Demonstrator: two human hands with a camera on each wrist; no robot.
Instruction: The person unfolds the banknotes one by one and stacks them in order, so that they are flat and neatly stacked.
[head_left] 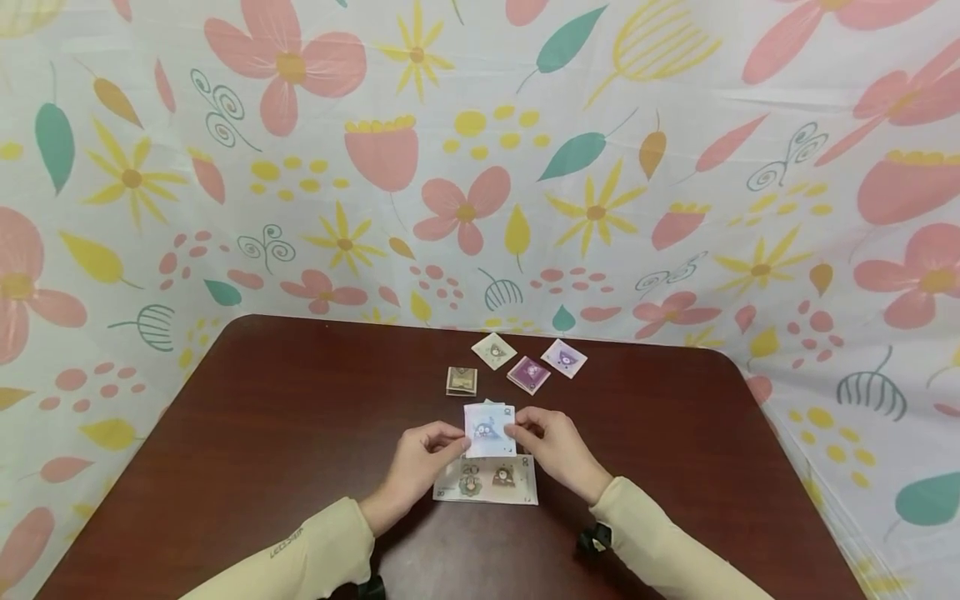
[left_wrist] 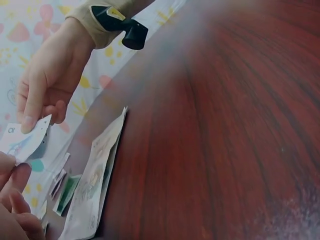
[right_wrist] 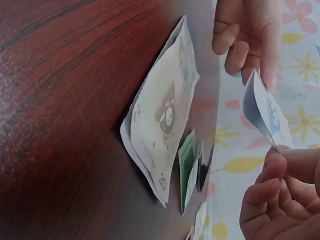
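Between both hands, a folded blue-and-white play banknote (head_left: 490,432) with a cartoon figure is held up above the table. My left hand (head_left: 417,468) pinches its left edge between thumb and fingers. On the opposite edge, my right hand (head_left: 561,452) pinches it the same way. Just below lies a larger beige play banknote (head_left: 487,481) marked 20, apparently more than one layer thick in the right wrist view. A folded green note (right_wrist: 187,170) lies beyond it, mostly hidden behind the blue note in the head view.
Farther back on the dark wooden table (head_left: 315,433) lie folded notes: a brown one (head_left: 461,381), a pale beige one (head_left: 493,351), a dark purple one (head_left: 528,375) and a light purple one (head_left: 565,358). A flower-patterned cloth (head_left: 465,167) hangs behind the table.
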